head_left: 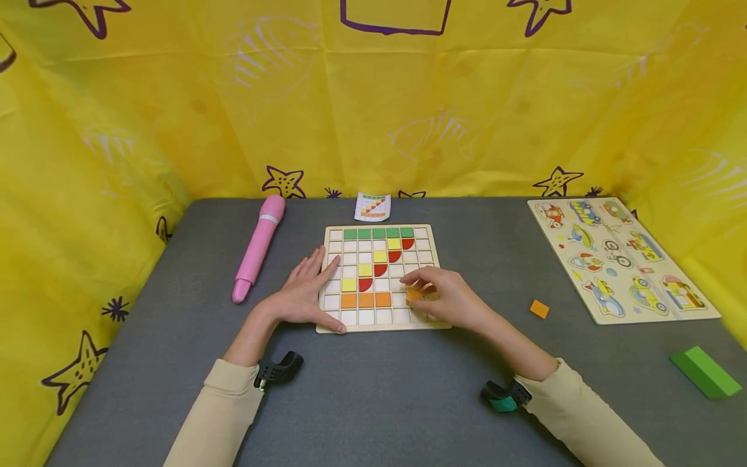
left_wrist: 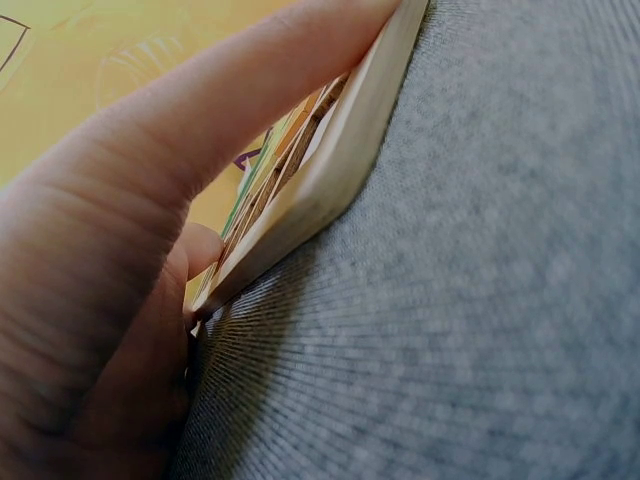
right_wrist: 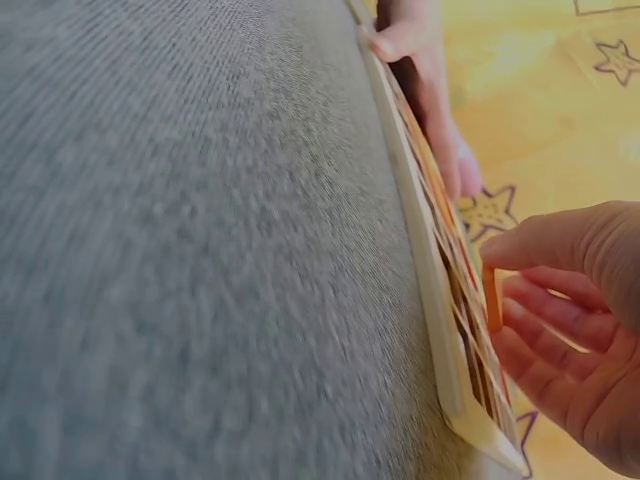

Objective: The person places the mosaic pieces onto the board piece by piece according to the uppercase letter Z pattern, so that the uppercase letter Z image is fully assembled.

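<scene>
A wooden grid board (head_left: 385,325) lies on the table, with a green row along its top, yellow squares and red quarter-circles stepping diagonally, and three orange squares in a lower row. My left hand (head_left: 300,292) rests spread over the board's left edge, its thumb on the front-left corner. My right hand (head_left: 452,298) pinches an orange square tile (right_wrist: 491,297) between thumb and fingers. That tile is tilted on edge close over the board, just right of the orange row.
Another orange tile (head_left: 539,309) lies to the right of the board. A small pattern card (head_left: 372,207) stands behind it. At left is a pink marker-shaped object (head_left: 259,248); at right are a picture puzzle board (head_left: 595,292) and a green block (head_left: 705,373). Yellow cloth (head_left: 373,97) surrounds the table.
</scene>
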The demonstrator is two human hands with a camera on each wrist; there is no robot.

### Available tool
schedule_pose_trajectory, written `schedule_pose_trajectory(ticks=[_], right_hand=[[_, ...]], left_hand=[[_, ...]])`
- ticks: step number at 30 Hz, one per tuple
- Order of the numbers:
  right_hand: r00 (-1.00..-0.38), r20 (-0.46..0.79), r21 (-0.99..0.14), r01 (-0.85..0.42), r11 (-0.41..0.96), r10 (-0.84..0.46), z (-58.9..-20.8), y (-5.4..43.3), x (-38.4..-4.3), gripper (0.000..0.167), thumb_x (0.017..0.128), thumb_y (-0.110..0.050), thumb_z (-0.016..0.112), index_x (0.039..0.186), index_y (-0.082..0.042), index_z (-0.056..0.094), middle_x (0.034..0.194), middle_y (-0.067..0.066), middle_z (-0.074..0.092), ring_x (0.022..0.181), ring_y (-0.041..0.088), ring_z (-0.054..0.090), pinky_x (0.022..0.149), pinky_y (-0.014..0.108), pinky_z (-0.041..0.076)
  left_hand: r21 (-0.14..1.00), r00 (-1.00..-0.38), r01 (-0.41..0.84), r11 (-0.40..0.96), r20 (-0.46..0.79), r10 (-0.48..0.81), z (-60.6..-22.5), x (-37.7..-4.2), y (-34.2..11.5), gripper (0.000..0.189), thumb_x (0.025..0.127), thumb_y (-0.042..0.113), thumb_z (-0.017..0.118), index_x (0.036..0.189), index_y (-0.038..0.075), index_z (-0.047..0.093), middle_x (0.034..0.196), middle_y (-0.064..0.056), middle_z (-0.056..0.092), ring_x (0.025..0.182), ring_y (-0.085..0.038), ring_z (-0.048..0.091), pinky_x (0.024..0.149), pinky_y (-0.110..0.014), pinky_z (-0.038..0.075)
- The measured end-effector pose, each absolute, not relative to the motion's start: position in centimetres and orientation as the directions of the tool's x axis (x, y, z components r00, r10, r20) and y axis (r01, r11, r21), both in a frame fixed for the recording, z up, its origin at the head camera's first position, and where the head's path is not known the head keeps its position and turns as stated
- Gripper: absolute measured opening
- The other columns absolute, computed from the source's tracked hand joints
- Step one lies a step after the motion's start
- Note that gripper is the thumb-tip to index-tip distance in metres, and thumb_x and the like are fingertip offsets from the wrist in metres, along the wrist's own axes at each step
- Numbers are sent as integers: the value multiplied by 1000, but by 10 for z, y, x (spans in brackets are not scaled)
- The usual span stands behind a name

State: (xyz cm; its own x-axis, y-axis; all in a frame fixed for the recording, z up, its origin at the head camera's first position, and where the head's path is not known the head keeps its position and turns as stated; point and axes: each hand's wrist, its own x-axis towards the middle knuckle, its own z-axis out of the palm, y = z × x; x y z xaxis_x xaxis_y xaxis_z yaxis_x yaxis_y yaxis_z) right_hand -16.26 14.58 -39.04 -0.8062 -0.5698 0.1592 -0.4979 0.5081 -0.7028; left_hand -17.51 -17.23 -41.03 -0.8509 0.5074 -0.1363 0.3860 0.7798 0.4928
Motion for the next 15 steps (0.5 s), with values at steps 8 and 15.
schedule_pose_trajectory(ticks=[8,15], right_hand=[[-748,179,-664,-571,482,-639,-397,133,-170,36,80,-3,75,115,-3,66,109,6,67,96,19,61,85,34,52],[-726,173,-655,-589,472,-665,-396,129,-171,38,81,-2,74,118,-3,65,112,6,66,99,20,60,90,36,50]], left_hand=[[495,-851,385,779,-137,507,-410,-175,-173,136,59,70,80,157,10,9,161,-17,-13,147,-31,-11,115,-54,-1],[497,-849,388,776,-134,510,-410,-175,-173,135,59,70,80,157,10,10,161,-17,-13,147,-32,-11,115,-55,0]])
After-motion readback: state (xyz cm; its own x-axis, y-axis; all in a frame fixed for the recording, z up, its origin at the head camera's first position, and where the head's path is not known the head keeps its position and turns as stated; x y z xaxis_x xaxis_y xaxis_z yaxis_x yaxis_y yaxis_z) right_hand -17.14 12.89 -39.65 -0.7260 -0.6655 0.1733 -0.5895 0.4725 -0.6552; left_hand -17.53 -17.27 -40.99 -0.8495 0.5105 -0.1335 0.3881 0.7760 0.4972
